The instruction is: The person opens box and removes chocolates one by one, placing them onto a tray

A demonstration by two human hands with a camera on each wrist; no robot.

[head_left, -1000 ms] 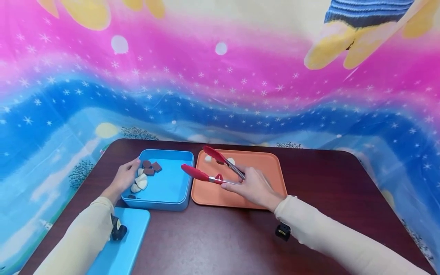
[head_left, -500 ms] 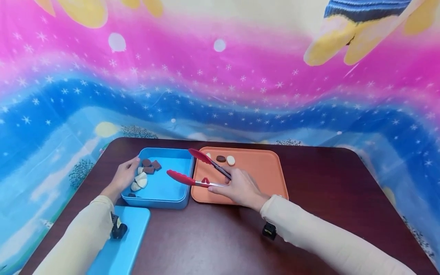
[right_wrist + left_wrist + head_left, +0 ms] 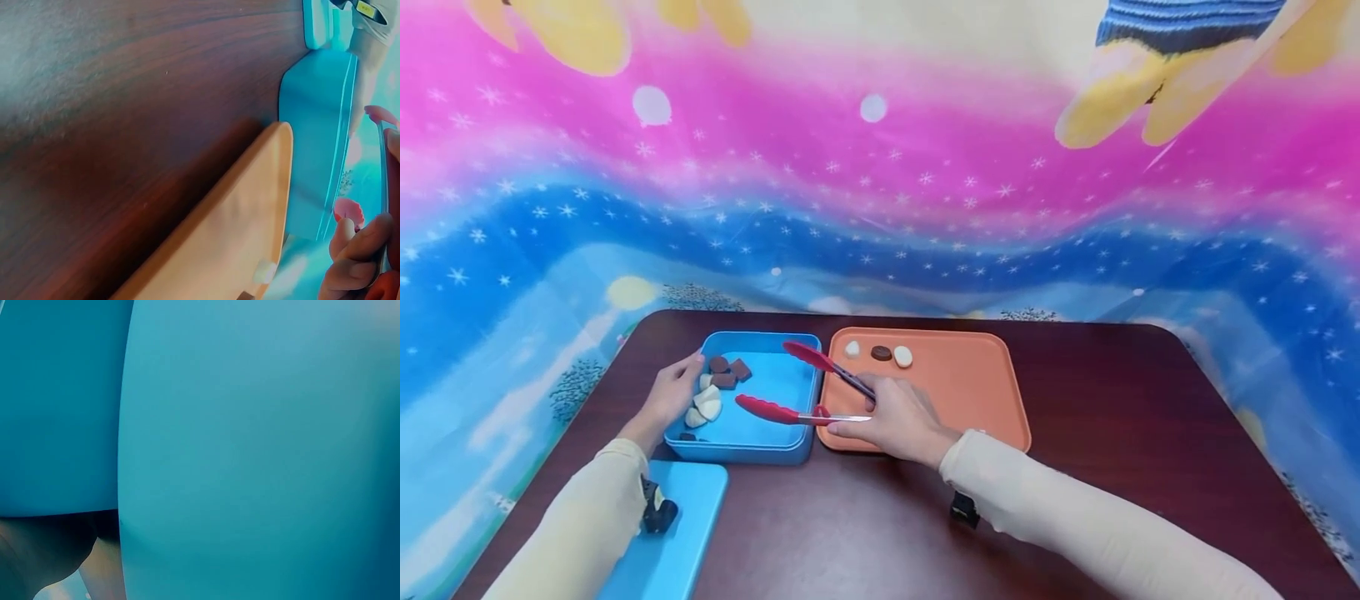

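My right hand point(image 3: 891, 421) grips red-tipped metal tongs point(image 3: 790, 392); their two arms are spread and reach over the blue box point(image 3: 775, 442), nothing between the tips. My left hand point(image 3: 672, 393) holds the box's left rim. Brown and white pieces point(image 3: 715, 385) lie in the box near that hand. On the orange tray point(image 3: 970, 392) lie two white pieces and a brown piece point(image 3: 881, 353) at its far edge. The right wrist view shows fingers point(image 3: 359, 247) round the tongs beside the orange tray point(image 3: 225, 237) and blue box point(image 3: 319, 144).
A blue lid point(image 3: 677, 542) lies on the dark wooden table point(image 3: 1112, 400) under my left forearm; it fills the left wrist view point(image 3: 250, 444). A colourful starry cloth point(image 3: 880, 192) hangs behind the table.
My right hand has carried the open tongs leftward from over the orange tray to over the blue box. The left hand has stayed on the box's rim.
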